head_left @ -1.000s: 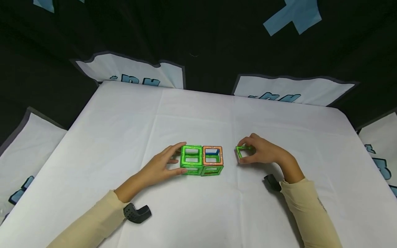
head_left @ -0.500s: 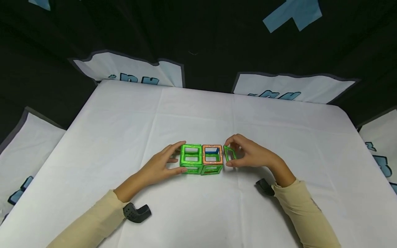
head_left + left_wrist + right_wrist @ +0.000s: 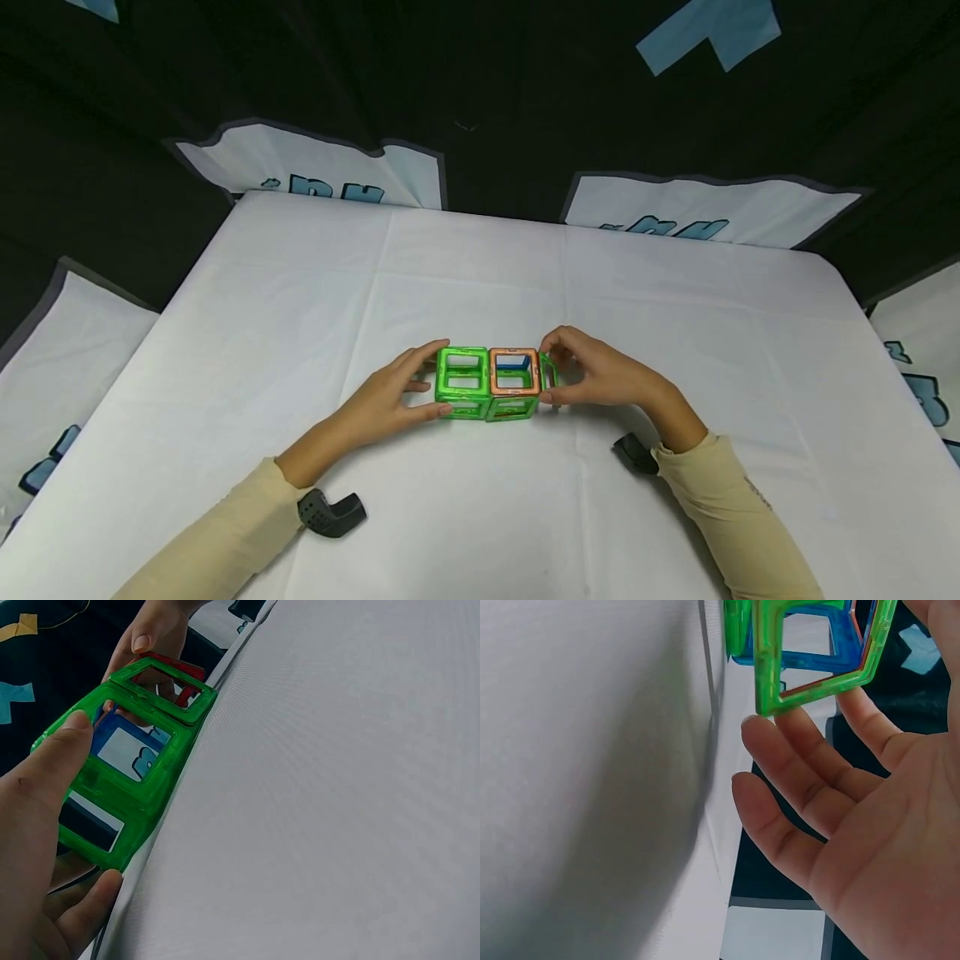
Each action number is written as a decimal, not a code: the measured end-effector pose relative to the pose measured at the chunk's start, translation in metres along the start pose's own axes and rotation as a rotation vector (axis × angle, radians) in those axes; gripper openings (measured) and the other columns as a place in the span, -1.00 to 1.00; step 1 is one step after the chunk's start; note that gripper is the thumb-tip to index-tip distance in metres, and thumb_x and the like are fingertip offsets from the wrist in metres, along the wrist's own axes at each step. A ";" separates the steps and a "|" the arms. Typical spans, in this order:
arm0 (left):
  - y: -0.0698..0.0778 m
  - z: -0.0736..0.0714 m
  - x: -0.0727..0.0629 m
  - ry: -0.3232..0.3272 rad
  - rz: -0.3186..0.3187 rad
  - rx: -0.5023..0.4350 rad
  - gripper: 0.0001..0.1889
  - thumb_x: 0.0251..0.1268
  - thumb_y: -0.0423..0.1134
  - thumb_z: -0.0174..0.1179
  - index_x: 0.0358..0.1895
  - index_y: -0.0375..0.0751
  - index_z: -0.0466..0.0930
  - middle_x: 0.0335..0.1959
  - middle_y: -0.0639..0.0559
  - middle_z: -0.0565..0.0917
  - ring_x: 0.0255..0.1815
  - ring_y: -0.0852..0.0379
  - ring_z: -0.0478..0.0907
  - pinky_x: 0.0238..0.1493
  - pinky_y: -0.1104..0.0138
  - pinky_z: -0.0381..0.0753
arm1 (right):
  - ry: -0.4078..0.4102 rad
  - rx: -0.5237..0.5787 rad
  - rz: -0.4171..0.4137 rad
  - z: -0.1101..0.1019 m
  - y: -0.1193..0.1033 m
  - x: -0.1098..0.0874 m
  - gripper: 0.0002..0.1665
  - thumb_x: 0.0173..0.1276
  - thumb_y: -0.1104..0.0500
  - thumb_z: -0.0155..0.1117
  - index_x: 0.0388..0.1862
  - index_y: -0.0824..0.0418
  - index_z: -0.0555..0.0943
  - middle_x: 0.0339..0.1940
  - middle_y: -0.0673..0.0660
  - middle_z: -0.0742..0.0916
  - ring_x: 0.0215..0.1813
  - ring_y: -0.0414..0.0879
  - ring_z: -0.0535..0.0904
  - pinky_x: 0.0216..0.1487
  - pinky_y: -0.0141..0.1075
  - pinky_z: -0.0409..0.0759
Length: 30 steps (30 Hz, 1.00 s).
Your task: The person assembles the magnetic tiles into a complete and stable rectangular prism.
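Note:
Two joined cubes of magnetic tiles stand on the table: a green-topped cube (image 3: 462, 394) on the left and an orange-topped cube (image 3: 514, 393) on the right, with a blue tile inside view. My left hand (image 3: 386, 408) holds the green cube at its left end, thumb at the near side and fingers at the far side. Between thumb and fingers of my right hand (image 3: 607, 371) is a square green magnetic tile (image 3: 766, 671), upright against the right end of the orange-topped cube. Whether its edges touch fully cannot be told. The left wrist view shows the cubes' green front (image 3: 146, 799).
A white cloth covers the table (image 3: 465, 275), its far edge meeting a black curtain (image 3: 510, 100) with blue tape. Black wrist devices (image 3: 332, 512) sit beside both sleeves.
My right hand has moved left with the green tile, turning it upright and bringing it to the right end of the cubes. The left hand and the cubes have stayed put.

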<state>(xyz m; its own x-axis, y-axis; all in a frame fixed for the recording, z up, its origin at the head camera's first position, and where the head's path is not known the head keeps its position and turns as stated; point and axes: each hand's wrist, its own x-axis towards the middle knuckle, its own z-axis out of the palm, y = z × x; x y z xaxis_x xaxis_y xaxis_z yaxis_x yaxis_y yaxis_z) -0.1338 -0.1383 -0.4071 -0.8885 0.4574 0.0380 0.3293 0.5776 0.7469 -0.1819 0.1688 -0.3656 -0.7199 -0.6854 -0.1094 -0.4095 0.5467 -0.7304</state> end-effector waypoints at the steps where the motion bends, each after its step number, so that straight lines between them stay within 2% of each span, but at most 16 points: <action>1: 0.000 0.000 0.000 0.001 0.001 0.001 -0.16 0.06 0.08 0.27 0.40 0.08 0.02 0.23 0.00 0.36 -0.06 0.02 0.60 -0.04 0.25 0.64 | -0.002 -0.002 -0.001 0.000 0.001 0.000 -0.43 0.06 0.00 0.40 -0.03 0.13 0.36 -0.12 0.09 0.54 -0.09 -0.05 0.45 -0.08 -0.17 0.51; 13: 0.000 0.001 0.000 -0.001 0.002 -0.011 -0.16 0.06 0.09 0.26 0.40 0.14 0.02 0.24 0.00 0.35 -0.06 0.03 0.60 -0.05 0.28 0.64 | -0.047 -0.014 0.035 -0.001 -0.002 -0.001 -0.42 0.10 -0.02 0.37 0.06 0.08 0.38 -0.01 0.04 0.62 0.05 -0.06 0.51 0.11 -0.04 0.51; 22: 0.002 0.001 -0.001 -0.008 -0.001 -0.014 -0.16 0.06 0.09 0.26 0.39 0.13 0.02 0.23 0.01 0.35 -0.05 0.03 0.60 -0.03 0.27 0.63 | -0.057 -0.013 0.058 -0.001 -0.002 -0.003 -0.35 0.09 -0.03 0.38 0.12 0.07 0.33 0.01 0.07 0.64 0.06 -0.06 0.54 0.09 -0.05 0.53; 30: -0.001 0.003 -0.001 -0.013 -0.018 -0.041 -0.15 0.04 0.08 0.28 0.39 0.10 0.02 0.25 -0.04 0.34 -0.02 0.00 0.57 0.01 0.26 0.62 | -0.073 -0.013 0.028 0.002 0.001 -0.001 -0.19 0.09 -0.03 0.37 0.30 0.05 0.28 -0.01 0.08 0.65 0.04 -0.06 0.56 0.06 -0.06 0.54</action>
<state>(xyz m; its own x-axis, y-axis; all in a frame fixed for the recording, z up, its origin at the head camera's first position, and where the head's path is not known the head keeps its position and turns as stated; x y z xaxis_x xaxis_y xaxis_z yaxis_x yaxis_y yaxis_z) -0.1323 -0.1373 -0.4100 -0.8897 0.4563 0.0156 0.2995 0.5575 0.7743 -0.1803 0.1694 -0.3678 -0.6885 -0.7029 -0.1787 -0.3973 0.5717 -0.7178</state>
